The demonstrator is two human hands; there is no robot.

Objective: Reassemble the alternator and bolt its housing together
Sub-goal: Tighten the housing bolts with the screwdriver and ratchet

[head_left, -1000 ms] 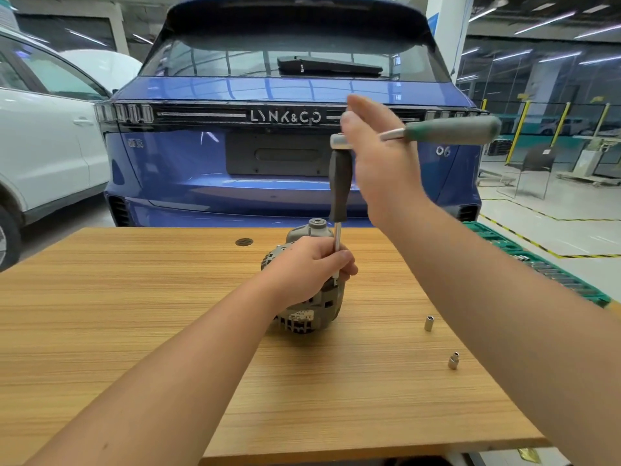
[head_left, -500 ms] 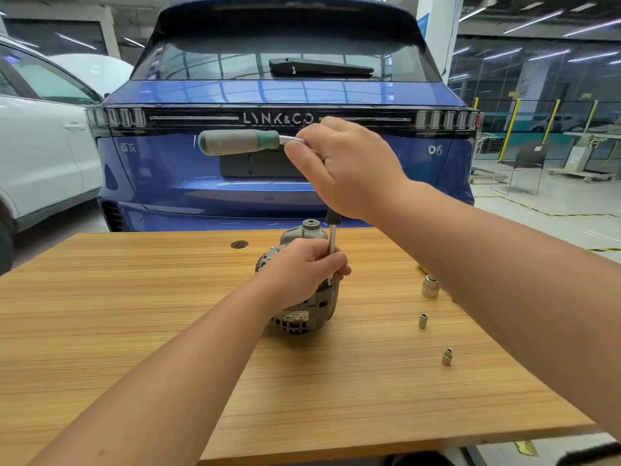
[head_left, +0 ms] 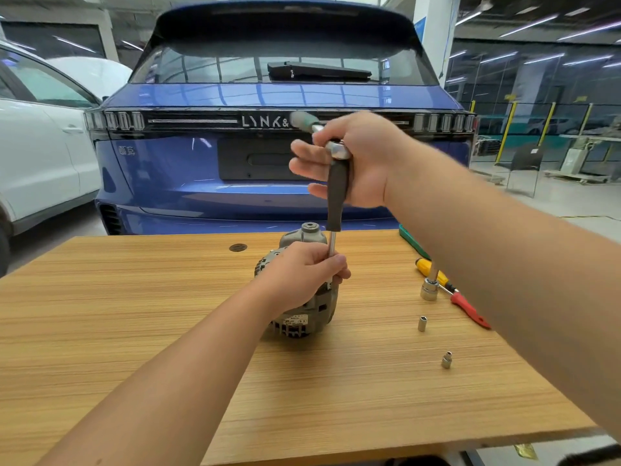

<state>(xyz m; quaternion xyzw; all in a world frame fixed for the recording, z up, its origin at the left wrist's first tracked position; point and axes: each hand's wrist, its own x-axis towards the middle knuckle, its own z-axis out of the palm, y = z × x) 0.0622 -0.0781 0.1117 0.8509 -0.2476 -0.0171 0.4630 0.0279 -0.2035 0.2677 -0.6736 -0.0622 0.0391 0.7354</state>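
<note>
A grey alternator [head_left: 311, 314] stands on the wooden table [head_left: 134, 331], its pulley end up. My left hand [head_left: 302, 274] grips the thin metal shaft of a long extension [head_left: 337, 196] at the alternator's top edge. The extension has a dark grip and rises upright to a ratchet head [head_left: 339, 151]. My right hand [head_left: 353, 159] holds that head, with fingers curled round it and the dark grip. The ratchet's green-grey handle [head_left: 302, 121] points away to the upper left and is blurred. The bolt under the tool is hidden by my left hand.
To the right on the table lie a large socket [head_left: 429, 290], two small sockets [head_left: 422, 323] [head_left: 446, 359], a yellow-handled screwdriver [head_left: 433, 272] and a red-handled tool [head_left: 468, 309]. A blue car [head_left: 268, 163] stands just behind the table, a white car [head_left: 40, 156] at the left.
The ratchet handle has swung from the right, over to the left, and now points away from me. My left hand stays on the shaft at the alternator.
</note>
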